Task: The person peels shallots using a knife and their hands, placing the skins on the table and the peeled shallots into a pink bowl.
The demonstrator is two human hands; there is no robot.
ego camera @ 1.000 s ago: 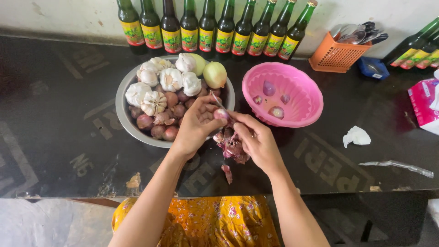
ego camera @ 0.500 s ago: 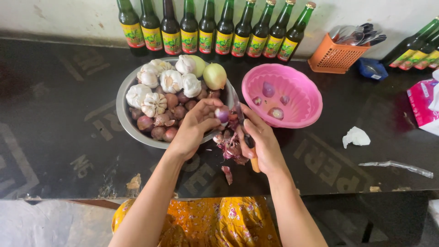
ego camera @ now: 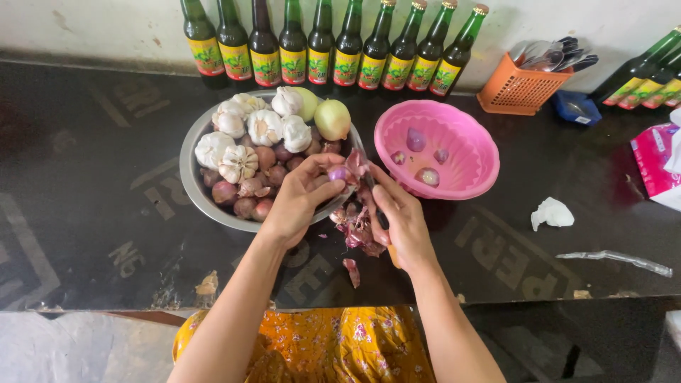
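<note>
Shifted slightly since half a second earlier: left hand (ego camera: 298,202) raised the shallot (ego camera: 338,172) a little toward the right hand (ego camera: 401,223), both kept over the near rim of the steel bowl (ego camera: 190,177). Left hand closed on the shallot — pinched between thumb and fingertips, purple flesh partly bared. Right hand closed around a knife handle (ego camera: 392,257), orange end showing below the palm; blade hidden behind loose skin at the shallot. Peelings (ego camera: 358,234) piled on the black counter (ego camera: 85,213) directly under the hands, one more scrap (ego camera: 351,272) lying nearer the counter edge. Steel bowl filled with garlic bulbs (ego camera: 264,126), unpeeled shallots (ego camera: 245,202) and a pale onion (ego camera: 332,119). Pink bowl (ego camera: 468,177) set just right of the steel bowl — four peeled shallots (ego camera: 428,176) inside. Row of green bottles (ego camera: 319,42) lined against the wall behind both bowls. Orange basket (ego camera: 516,91) with cutlery placed to the right of the bottles. Crumpled white tissue (ego camera: 552,213) resting well to the right of the hands.
</note>
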